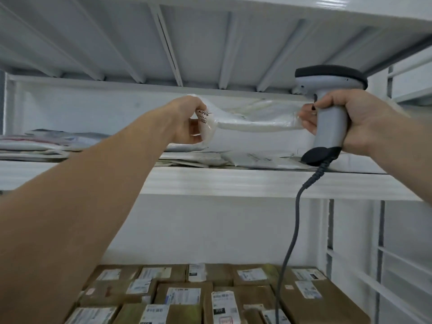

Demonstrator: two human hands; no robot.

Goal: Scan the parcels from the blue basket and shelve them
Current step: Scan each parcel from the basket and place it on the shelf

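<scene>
A white plastic mailer parcel [252, 122] is held up just above the pile of parcels on the upper white shelf [210, 181]. My left hand [187, 120] grips its left end, where black print shows. My right hand [350, 122] grips the grey handle of a barcode scanner [329, 113], and its fingertips also pinch the parcel's right end. The scanner's black-rimmed head sits near the shelf above. Its dark cable [294, 218] hangs down in front of the shelf. The blue basket is out of view.
Several flat white and grey mailers [46, 143] lie stacked on the upper shelf. Below, brown cardboard boxes [182, 295] with white labels fill the lower shelf. The ribbed underside of another shelf [187, 43] is close overhead. Shelf uprights [381, 230] stand at right.
</scene>
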